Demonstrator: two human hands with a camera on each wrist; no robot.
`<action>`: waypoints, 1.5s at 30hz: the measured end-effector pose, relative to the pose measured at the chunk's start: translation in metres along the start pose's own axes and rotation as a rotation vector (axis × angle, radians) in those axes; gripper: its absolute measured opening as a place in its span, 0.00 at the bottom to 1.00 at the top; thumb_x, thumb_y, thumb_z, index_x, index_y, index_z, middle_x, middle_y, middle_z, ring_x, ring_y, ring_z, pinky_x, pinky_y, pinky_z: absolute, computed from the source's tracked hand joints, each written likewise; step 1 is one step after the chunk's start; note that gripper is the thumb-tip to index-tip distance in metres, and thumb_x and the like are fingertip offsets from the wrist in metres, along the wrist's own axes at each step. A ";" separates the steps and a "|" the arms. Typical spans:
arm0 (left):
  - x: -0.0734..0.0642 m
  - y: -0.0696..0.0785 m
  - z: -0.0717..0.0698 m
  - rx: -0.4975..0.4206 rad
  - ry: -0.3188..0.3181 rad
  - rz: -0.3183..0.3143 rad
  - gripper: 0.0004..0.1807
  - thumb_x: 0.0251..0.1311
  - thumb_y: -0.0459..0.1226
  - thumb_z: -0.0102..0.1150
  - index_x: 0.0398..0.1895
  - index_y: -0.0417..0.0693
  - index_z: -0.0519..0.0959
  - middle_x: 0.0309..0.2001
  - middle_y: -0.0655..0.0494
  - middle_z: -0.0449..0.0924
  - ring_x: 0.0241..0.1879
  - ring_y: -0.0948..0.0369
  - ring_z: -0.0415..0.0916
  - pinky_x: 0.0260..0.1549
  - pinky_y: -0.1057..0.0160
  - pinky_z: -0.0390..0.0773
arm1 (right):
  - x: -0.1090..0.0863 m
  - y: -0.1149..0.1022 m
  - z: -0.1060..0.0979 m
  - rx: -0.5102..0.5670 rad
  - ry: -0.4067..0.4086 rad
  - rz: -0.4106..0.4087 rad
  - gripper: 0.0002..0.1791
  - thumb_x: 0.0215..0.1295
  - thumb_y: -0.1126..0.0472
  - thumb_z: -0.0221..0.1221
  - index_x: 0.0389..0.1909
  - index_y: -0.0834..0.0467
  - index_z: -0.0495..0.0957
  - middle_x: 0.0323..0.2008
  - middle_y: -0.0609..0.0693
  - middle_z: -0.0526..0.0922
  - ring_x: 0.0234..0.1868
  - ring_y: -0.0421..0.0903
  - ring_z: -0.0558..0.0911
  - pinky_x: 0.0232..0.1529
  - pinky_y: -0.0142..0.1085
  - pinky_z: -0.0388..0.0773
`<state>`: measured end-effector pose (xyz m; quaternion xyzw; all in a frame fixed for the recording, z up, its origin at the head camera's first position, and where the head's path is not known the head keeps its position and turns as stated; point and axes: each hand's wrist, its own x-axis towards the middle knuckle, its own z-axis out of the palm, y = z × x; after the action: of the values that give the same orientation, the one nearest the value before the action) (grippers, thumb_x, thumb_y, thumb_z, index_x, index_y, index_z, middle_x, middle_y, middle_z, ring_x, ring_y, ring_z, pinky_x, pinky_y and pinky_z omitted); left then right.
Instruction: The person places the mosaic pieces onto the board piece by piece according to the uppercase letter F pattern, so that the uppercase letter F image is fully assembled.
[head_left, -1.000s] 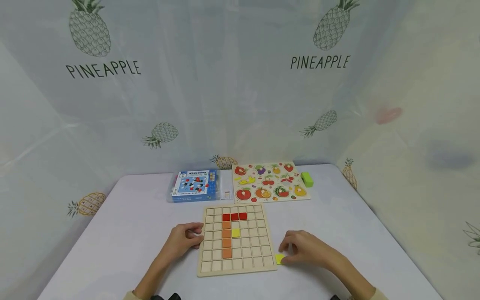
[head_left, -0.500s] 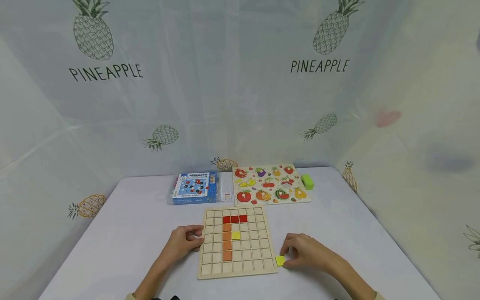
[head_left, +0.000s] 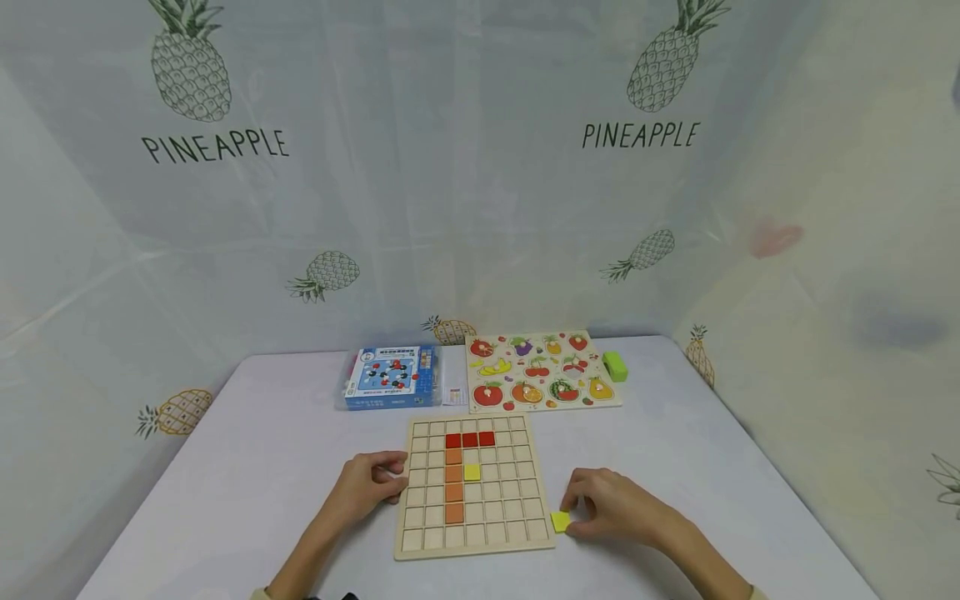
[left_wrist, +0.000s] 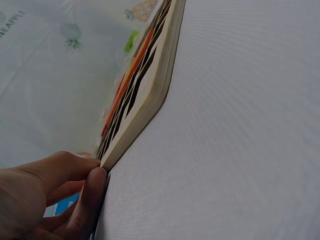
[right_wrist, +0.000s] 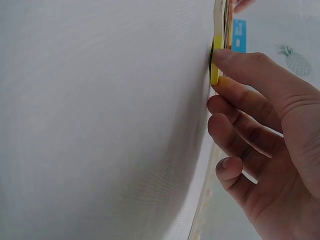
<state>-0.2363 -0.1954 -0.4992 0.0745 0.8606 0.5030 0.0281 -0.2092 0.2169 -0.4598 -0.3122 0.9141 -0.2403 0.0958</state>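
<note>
A square wooden grid board (head_left: 517, 542) lies on the table between the two hands. Three red tiles (head_left: 469, 439) form a row in it, several orange tiles (head_left: 454, 492) run down a column below, and one yellow tile (head_left: 472, 472) sits beside that column. My left hand (head_left: 367, 482) holds the board's left edge with thumb and index finger; the left wrist view shows both fingertips at the edge. Just off the board's lower right corner, my right hand (head_left: 615, 504) pinches a second yellow tile (head_left: 560, 522) by its sides, low at the tabletop.
Behind the board stands a blue box with a molecule picture (head_left: 390, 377), on the left. To its right lies a fruit peg puzzle (head_left: 540, 371), with a green block (head_left: 615, 366) beside it. A pineapple-print curtain (head_left: 480, 167) hangs around the table.
The head view has tilted slightly, so everything sits a little lower in it. My right thumb covers a bit less of the yellow tile; the left hand keeps its place at the board.
</note>
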 end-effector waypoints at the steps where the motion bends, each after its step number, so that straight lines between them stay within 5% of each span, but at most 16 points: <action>1: 0.000 0.000 0.000 -0.003 0.000 -0.002 0.23 0.53 0.31 0.68 0.55 0.34 0.79 0.40 0.47 0.84 0.26 0.61 0.84 0.23 0.68 0.84 | 0.000 0.000 -0.001 -0.005 0.003 0.001 0.08 0.54 0.50 0.70 0.35 0.43 0.84 0.34 0.34 0.79 0.28 0.30 0.73 0.27 0.23 0.72; 19: 0.001 0.002 -0.002 -0.011 -0.003 0.009 0.24 0.53 0.31 0.68 0.55 0.33 0.79 0.40 0.46 0.84 0.26 0.60 0.85 0.23 0.68 0.84 | 0.032 -0.008 -0.017 -0.091 0.140 -0.065 0.09 0.56 0.51 0.70 0.37 0.47 0.85 0.36 0.42 0.82 0.25 0.33 0.73 0.27 0.24 0.72; 45: 0.001 -0.001 -0.001 -0.008 -0.003 -0.001 0.24 0.53 0.32 0.69 0.55 0.34 0.79 0.39 0.48 0.83 0.27 0.62 0.84 0.23 0.68 0.84 | 0.095 -0.031 0.010 -0.142 0.129 -0.064 0.11 0.55 0.49 0.71 0.36 0.49 0.87 0.36 0.42 0.81 0.30 0.37 0.74 0.30 0.24 0.72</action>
<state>-0.2378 -0.1962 -0.4993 0.0748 0.8585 0.5065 0.0300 -0.2643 0.1337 -0.4553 -0.3312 0.9226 -0.1976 0.0069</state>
